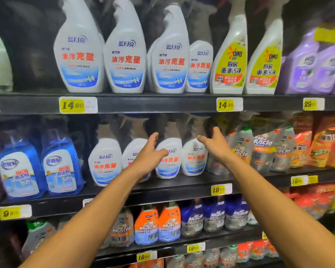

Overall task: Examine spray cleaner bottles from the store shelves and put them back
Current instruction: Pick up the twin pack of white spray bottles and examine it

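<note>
Store shelves packed with cleaners fill the view; on the middle shelf (162, 187) a row of white spray bottles (168, 157) stands near its front edge. The left hand (150, 158) and right hand (214, 144) reach toward them, fingers spread, holding nothing. Crowded neighbours could topple if brushed.

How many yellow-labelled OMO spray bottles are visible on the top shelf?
2. One OMO bottle stands right of the white bottles; the second OMO bottle stands beside it, left of the purple packs. More may be hidden behind them.
</note>
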### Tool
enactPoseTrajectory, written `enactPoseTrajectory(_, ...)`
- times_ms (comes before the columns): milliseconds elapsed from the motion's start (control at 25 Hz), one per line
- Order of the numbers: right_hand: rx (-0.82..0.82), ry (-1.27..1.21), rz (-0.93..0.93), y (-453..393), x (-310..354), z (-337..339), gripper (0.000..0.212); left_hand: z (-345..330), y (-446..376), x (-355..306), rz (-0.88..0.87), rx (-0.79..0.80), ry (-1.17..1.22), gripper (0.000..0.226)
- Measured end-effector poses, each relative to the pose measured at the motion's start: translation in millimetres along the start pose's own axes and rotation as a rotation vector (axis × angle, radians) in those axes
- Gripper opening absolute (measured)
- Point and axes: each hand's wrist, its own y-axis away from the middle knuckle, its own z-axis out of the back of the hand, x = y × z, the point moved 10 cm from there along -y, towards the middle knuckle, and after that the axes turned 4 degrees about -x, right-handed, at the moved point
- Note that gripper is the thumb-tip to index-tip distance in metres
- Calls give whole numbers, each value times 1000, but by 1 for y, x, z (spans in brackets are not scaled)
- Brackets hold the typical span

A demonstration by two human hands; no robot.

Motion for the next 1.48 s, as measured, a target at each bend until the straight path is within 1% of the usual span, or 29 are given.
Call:
enactPoseTrajectory(40, 23, 11, -29, -4, -5, -7, 36, -6, -7, 7, 29, 8, -30, 81)
enactPoseTrajectory(120, 69, 26, -57, -10, -12, -20, 37, -14, -16, 19, 84, 26, -80, 88)
enactPoseTrajectory(240, 52, 87, -38, -16, -17, -23, 48, -23, -20, 27, 126, 37, -107, 92)
enactPoseTrajectory(320, 31, 124, -8, -16, -17, -18, 50, -21, -21, 27, 116, 2, -146, 89)
enactPoseTrajectory(440, 38, 157, 79, -12, -13, -8, 41, -21, -28, 21, 100, -35, -270, 81)
enactPoseTrajectory(520, 70, 174, 154, -4, -9, -4, 41, -25, -33, 15, 91, -38, -336, 74)
enactPoseTrajectory(640, 93, 137, 243, 11, -4, -3, 41, -30, -36, 15, 117, -30, -351, 74)
enactPoseTrajectory(800, 86, -29, 233, 22, -8, -4, 41, -22, -39, 16, 168, -33, -244, 62)
enactPoseTrajectory(1000, 6, -401, 136, 27, -22, 5, 30, -23, -27, 11, 132, 60, -162, 57)
enactPoseTrajectory(1040, -13, -453, 107, 30, -26, 8, 29, -26, -22, 12, 128, 59, -126, 55)
enactPoseTrajectory(1120, -20, -531, 44, 37, -35, 13, 29, -25, -8, 18, 124, -3, -33, 57)
enactPoseTrajectory(1200, 18, -578, -23, 49, -45, 13, 31, -19, 18, 34, 170, -72, 58, 61)
enactPoseTrajectory(1240, 45, -602, -58, 56, -50, 13, 32, -20, 33, 47, 207, -59, 132, 64)
enactPoseTrajectory(1280, 73, -623, -95, 62, -55, 11, 32, -26, 48, 63, 248, -10, 226, 69)
enactPoseTrajectory(1360, 148, -634, -167, 80, -64, 5, 31, -43, 83, 95, 328, 85, 408, 68)
enactPoseTrajectory(1400, 186, -623, -193, 89, -68, 1, 32, -50, 101, 106, 354, 85, 481, 65)
enactPoseTrajectory(1480, 244, -592, -247, 110, -77, -9, 33, -56, 128, 125, 377, 1, 578, 63)
